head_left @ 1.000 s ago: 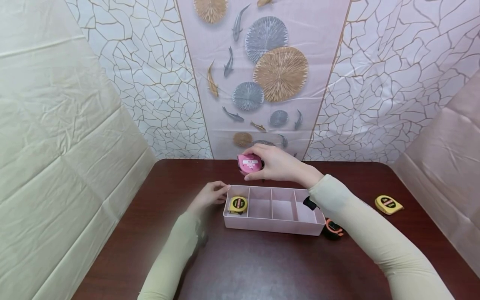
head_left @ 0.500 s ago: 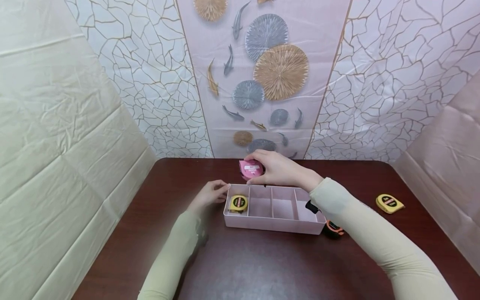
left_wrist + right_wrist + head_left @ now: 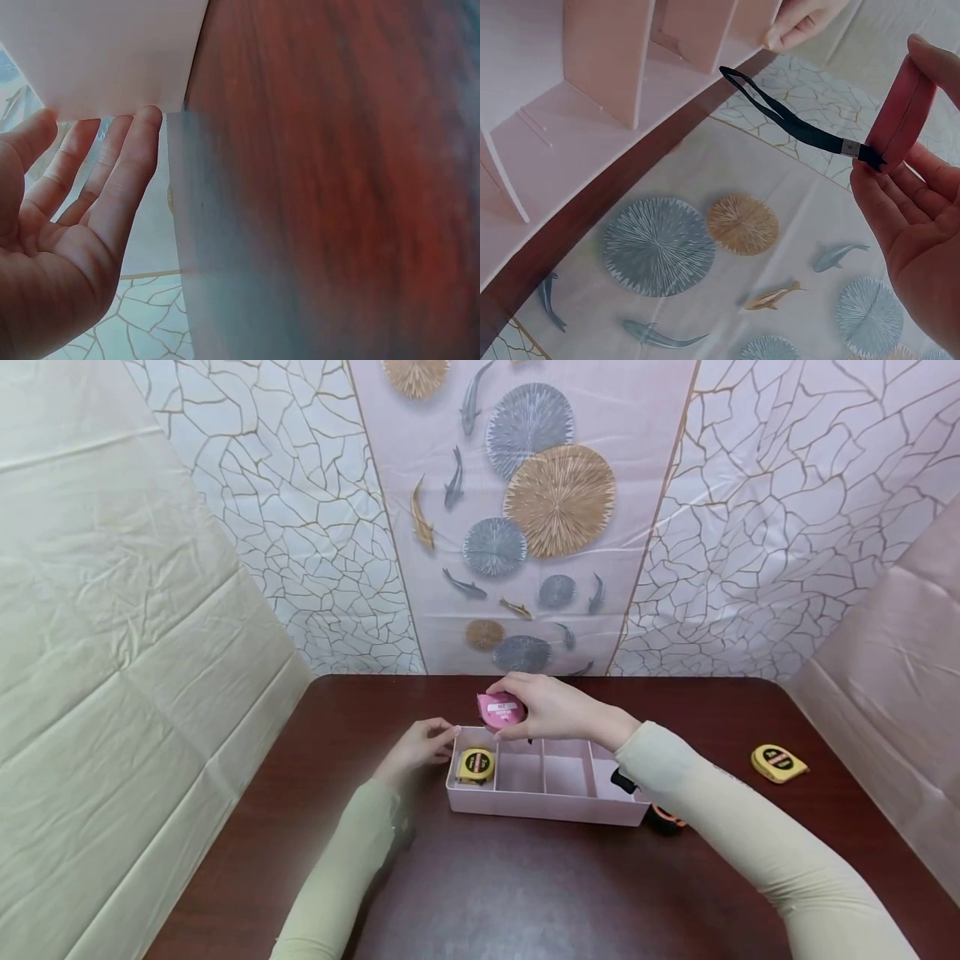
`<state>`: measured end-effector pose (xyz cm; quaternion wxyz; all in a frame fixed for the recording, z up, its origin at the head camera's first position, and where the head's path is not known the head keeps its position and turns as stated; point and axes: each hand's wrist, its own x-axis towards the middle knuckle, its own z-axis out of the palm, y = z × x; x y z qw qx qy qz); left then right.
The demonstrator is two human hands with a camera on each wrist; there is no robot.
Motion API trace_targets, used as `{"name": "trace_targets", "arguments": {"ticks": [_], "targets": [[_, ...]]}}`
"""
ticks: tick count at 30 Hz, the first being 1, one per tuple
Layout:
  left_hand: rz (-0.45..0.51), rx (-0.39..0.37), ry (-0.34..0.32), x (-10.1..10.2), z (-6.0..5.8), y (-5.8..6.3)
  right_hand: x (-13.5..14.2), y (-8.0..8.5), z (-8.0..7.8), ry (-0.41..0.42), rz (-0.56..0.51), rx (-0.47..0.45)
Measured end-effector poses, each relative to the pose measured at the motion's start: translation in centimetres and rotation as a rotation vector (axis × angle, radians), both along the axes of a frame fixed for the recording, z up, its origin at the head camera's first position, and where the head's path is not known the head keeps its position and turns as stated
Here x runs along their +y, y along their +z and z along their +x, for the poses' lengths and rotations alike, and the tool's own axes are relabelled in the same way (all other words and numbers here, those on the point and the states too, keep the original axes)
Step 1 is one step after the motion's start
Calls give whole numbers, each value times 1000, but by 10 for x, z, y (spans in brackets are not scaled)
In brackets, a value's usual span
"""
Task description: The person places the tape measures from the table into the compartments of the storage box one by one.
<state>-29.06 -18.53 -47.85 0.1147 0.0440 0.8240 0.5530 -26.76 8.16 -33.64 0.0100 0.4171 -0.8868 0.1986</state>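
Observation:
My right hand pinches a pink tape measure between thumb and fingers, just over the back rim of a pale pink divided box. From the tape measure's case hangs a black wrist strap, seen in the right wrist view. At the box's left end, my left hand touches the wall and rim with its fingertips, its fingers loosely bent in the left wrist view. A yellow tape measure lies in the leftmost compartment. The compartment to its right shows a bare floor.
On the dark wooden table, another yellow tape measure lies far right. A black and orange tape measure sits by the box's right end, partly behind the right sleeve. A patterned cloth hangs behind the table.
My right hand has lowered the pink tape measure from above and behind the box to close over its back rim. The left hand keeps its place at the left end.

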Motion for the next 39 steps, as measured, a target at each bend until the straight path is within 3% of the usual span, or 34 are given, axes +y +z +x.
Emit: {"name": "trace_targets", "arguments": {"ticks": [26,39], "targets": [[-5,2,4,0,1,1,3,-25,4,-20,-35,-2],[38,7,-7,-2,1,-2,5,-36,2,-36,-23,-20]]}}
